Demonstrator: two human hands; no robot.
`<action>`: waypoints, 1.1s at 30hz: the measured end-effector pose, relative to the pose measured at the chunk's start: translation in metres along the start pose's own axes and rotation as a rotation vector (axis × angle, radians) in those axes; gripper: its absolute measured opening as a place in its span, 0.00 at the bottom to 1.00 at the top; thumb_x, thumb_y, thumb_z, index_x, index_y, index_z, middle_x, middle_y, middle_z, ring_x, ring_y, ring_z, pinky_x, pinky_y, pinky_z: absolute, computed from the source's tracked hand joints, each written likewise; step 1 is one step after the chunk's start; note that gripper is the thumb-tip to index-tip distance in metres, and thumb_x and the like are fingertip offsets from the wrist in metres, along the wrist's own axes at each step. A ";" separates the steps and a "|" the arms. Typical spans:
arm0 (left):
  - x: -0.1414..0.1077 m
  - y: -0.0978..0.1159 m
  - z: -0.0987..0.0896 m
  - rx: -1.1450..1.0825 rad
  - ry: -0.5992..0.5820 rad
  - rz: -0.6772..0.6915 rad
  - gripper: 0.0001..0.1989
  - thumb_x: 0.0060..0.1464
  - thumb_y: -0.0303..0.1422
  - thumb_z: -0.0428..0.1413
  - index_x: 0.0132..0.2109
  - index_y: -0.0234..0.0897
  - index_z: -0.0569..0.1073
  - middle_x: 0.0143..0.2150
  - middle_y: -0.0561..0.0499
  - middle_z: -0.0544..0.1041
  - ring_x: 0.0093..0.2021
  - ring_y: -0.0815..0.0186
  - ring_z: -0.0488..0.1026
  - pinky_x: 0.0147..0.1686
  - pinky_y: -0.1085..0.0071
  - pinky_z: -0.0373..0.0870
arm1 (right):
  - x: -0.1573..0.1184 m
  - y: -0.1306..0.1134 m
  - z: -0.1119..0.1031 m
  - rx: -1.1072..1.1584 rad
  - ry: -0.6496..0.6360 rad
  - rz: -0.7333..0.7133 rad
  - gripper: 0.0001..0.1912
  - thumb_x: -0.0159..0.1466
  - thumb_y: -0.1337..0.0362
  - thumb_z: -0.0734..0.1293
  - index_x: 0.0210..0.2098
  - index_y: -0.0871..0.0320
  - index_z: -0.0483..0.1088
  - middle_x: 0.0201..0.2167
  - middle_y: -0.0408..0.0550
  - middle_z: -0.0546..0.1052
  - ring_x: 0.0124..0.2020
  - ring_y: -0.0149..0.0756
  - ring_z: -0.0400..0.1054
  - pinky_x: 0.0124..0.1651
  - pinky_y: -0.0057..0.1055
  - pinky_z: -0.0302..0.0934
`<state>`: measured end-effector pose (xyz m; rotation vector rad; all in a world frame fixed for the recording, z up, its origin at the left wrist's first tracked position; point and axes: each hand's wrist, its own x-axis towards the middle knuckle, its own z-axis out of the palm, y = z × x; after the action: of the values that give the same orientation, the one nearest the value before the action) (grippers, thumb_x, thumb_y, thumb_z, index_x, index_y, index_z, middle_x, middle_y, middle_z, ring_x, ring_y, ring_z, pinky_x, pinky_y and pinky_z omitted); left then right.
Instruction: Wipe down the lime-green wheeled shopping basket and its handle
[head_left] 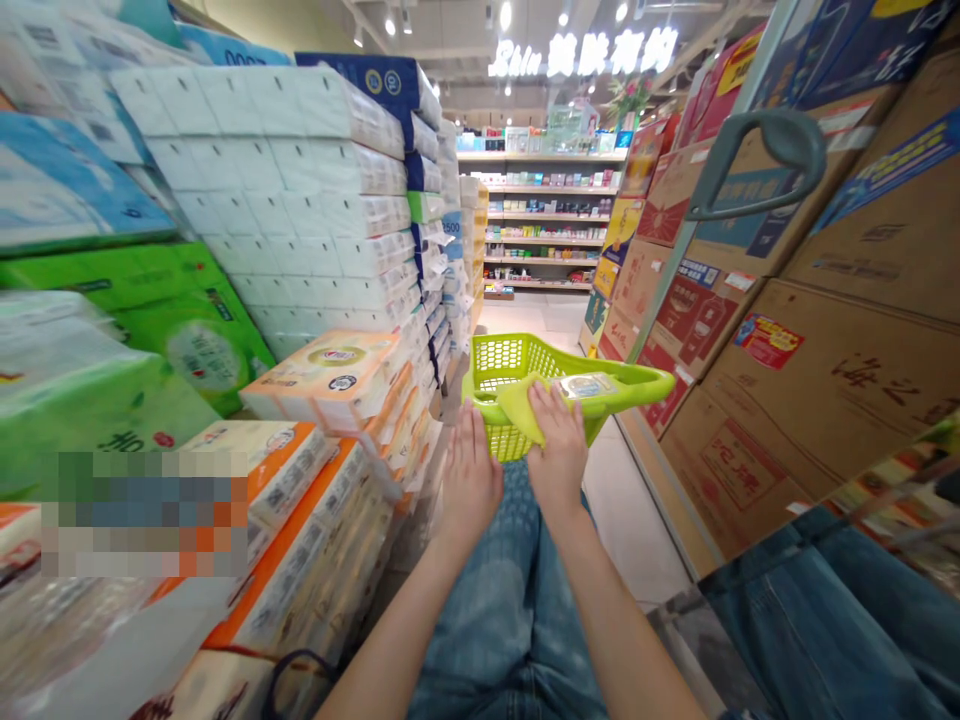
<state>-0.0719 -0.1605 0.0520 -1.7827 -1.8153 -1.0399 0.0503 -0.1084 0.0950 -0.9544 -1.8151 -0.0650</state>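
Hands [514, 460], 2 in view, forearms rising from the bottom edge over blue denim jeans [510, 590]. Left hand [471, 470]: fingers extended and together, palm open, tips level with the lower front of the basket; no object is closed in it, and contact with the basket cannot be told. Right hand [556, 450]: fingers [546, 410] lie across a soft yellow-green wipes packet [559, 395] with a clear plastic lid [587, 386], pressed flat on it, only slightly curled; whether this is a firm grip cannot be told.

Packet sits at the top of a lime-green plastic mesh basket [499, 365], in front of both hands, its far end near the basket's green rim.

Beside the hands, left: orange-banded tissue packs [289, 535], then stacked white tissue bales [277, 190] and green-wrapped packs [127, 310]. Right: teal plastic handle [757, 160] above stacked cardboard cartons [750, 400]; tiled floor [630, 510] runs between the stacks.

Far end of aisle: retail shelves of small boxed goods [544, 220], with an illuminated sign [581, 52] above.
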 end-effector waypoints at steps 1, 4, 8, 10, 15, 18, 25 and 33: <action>-0.001 -0.001 0.003 0.003 0.006 0.006 0.43 0.59 0.25 0.48 0.73 0.29 0.32 0.73 0.28 0.50 0.73 0.48 0.49 0.65 0.47 0.61 | -0.001 -0.008 0.007 0.023 -0.023 -0.035 0.45 0.50 0.81 0.55 0.67 0.53 0.61 0.64 0.46 0.69 0.69 0.38 0.56 0.73 0.48 0.45; -0.003 -0.007 0.008 0.010 0.033 0.033 0.41 0.60 0.25 0.48 0.73 0.31 0.34 0.72 0.28 0.54 0.71 0.47 0.54 0.63 0.46 0.63 | -0.005 -0.024 0.018 0.082 -0.077 -0.141 0.43 0.51 0.80 0.55 0.66 0.56 0.62 0.64 0.47 0.69 0.69 0.36 0.57 0.72 0.43 0.47; -0.003 -0.007 0.003 -0.010 0.011 0.028 0.40 0.61 0.26 0.47 0.73 0.31 0.35 0.73 0.30 0.50 0.73 0.49 0.50 0.65 0.47 0.61 | -0.006 -0.004 0.002 0.059 -0.103 -0.228 0.42 0.52 0.80 0.55 0.66 0.57 0.62 0.64 0.48 0.69 0.68 0.34 0.58 0.73 0.41 0.43; -0.002 -0.005 -0.001 -0.027 0.002 0.011 0.40 0.62 0.26 0.46 0.74 0.32 0.34 0.74 0.32 0.49 0.73 0.51 0.48 0.66 0.48 0.60 | -0.005 0.017 -0.012 0.010 -0.072 -0.203 0.42 0.52 0.80 0.55 0.66 0.55 0.62 0.63 0.47 0.70 0.68 0.34 0.59 0.74 0.44 0.40; 0.000 0.001 -0.001 -0.044 0.008 -0.012 0.40 0.61 0.26 0.47 0.73 0.32 0.33 0.74 0.33 0.48 0.74 0.52 0.46 0.67 0.48 0.58 | -0.001 0.039 -0.026 -0.076 0.066 -0.022 0.44 0.52 0.79 0.55 0.67 0.51 0.60 0.64 0.46 0.69 0.68 0.39 0.58 0.73 0.52 0.40; -0.001 0.002 0.003 -0.055 0.019 -0.021 0.41 0.62 0.26 0.47 0.73 0.31 0.33 0.74 0.30 0.48 0.74 0.51 0.46 0.67 0.47 0.58 | -0.004 0.015 -0.010 -0.059 0.014 -0.020 0.46 0.51 0.80 0.55 0.69 0.52 0.57 0.65 0.47 0.68 0.69 0.40 0.56 0.73 0.52 0.43; -0.003 -0.007 0.006 -0.044 -0.007 0.027 0.40 0.61 0.26 0.48 0.73 0.31 0.35 0.74 0.30 0.47 0.74 0.50 0.45 0.67 0.45 0.57 | -0.008 -0.014 0.008 0.023 -0.120 -0.221 0.41 0.55 0.79 0.55 0.67 0.55 0.60 0.64 0.47 0.69 0.68 0.34 0.57 0.72 0.41 0.46; 0.001 -0.009 0.009 -0.104 0.084 0.013 0.39 0.62 0.26 0.48 0.74 0.33 0.37 0.74 0.35 0.50 0.75 0.54 0.42 0.69 0.47 0.50 | 0.012 0.121 -0.053 -0.112 0.136 0.043 0.42 0.52 0.78 0.56 0.65 0.53 0.63 0.63 0.48 0.70 0.67 0.40 0.60 0.71 0.52 0.48</action>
<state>-0.0791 -0.1526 0.0443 -1.7791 -1.7260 -1.2059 0.1652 -0.0428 0.0840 -1.0420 -1.6794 -0.2014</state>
